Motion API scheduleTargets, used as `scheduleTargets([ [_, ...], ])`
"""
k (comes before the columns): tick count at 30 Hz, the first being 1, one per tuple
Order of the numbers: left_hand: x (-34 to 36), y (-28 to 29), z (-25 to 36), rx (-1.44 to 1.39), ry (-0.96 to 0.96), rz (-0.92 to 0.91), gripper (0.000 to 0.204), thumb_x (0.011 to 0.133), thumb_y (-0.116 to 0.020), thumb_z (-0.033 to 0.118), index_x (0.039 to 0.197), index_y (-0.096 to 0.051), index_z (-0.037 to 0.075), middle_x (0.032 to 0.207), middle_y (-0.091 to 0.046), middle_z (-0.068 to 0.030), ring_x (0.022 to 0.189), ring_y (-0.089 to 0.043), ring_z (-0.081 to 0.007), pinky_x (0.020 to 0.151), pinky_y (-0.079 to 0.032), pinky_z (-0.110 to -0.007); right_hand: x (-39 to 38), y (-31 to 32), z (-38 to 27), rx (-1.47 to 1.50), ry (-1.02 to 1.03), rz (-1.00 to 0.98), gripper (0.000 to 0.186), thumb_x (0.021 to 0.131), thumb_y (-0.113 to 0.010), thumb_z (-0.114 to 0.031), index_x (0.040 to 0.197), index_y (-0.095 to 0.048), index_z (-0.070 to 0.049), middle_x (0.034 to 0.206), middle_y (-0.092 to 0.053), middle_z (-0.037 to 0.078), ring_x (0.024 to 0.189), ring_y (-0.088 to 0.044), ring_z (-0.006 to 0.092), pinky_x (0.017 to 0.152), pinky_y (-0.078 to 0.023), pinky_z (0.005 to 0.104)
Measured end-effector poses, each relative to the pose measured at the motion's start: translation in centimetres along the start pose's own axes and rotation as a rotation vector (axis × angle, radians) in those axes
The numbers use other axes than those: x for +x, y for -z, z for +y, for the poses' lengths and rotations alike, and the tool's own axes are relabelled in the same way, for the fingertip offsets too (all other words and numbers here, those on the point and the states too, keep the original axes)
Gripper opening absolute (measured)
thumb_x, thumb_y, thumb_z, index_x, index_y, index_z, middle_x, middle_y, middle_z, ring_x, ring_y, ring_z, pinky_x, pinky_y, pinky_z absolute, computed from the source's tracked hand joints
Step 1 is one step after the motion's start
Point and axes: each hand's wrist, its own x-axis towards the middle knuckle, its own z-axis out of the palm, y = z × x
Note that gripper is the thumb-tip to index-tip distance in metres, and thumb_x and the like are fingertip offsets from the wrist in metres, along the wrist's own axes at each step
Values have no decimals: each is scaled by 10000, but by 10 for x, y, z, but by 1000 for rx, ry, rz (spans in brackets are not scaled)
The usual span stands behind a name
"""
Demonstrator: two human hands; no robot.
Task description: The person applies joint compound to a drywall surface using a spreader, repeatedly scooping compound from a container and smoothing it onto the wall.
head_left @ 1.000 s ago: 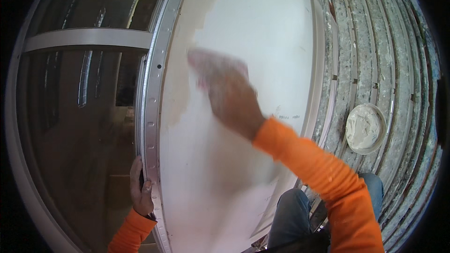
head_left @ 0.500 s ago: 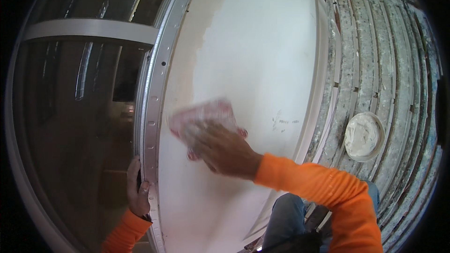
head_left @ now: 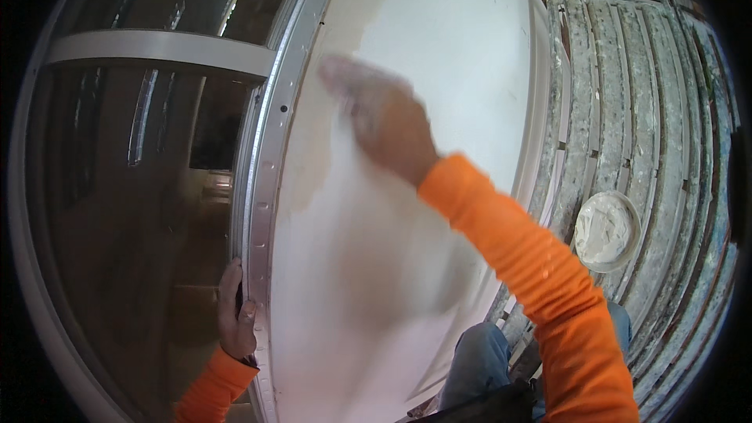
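My right hand (head_left: 395,125) is up on the white wall surface (head_left: 439,70), smeared by motion. Pressed under its fingers is a dusty reddish sheet (head_left: 345,78) that looks like sandpaper, close to a beige, uncoated strip (head_left: 309,164) of the wall. My left hand (head_left: 237,317) grips the edge of the metal frame (head_left: 262,243) low down, fingers on the glass side and thumb on the near face. Part of that grip is hidden by the frame.
Dark glass panes (head_left: 141,211) with a pale crossbar (head_left: 157,48) fill the left. On the right, a paint-spattered slatted platform (head_left: 611,110) carries a round tub (head_left: 607,231) of white paste. My knee (head_left: 478,360) is at the bottom.
My right hand has swept up along the wall with the reddish sheet, away from the middle of the surface. My left hand keeps its hold on the frame; the view has shifted slightly.
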Motion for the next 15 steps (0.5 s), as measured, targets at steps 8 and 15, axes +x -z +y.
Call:
scheduleTargets([
  [8,-4,-1,-7,-72,44,35,596,1075,-478,374,1500,-430,-41,1538,-445,-235,1436,-414,-360,1198,-285,-459,-48,20,-24,-12,54,-14,464,886,-481,-16,1305,-660,-104,1224,-712,95,1089,-667,282,952,-507,429],
  [15,0,-2,3,-7,68,34,564,1074,-469,336,1485,-449,-50,1539,-445,-240,1440,-409,-367,1201,-277,-470,57,20,41,-134,178,191,494,894,-486,6,1358,-607,-114,1346,-654,99,1230,-599,323,1037,-419,446],
])
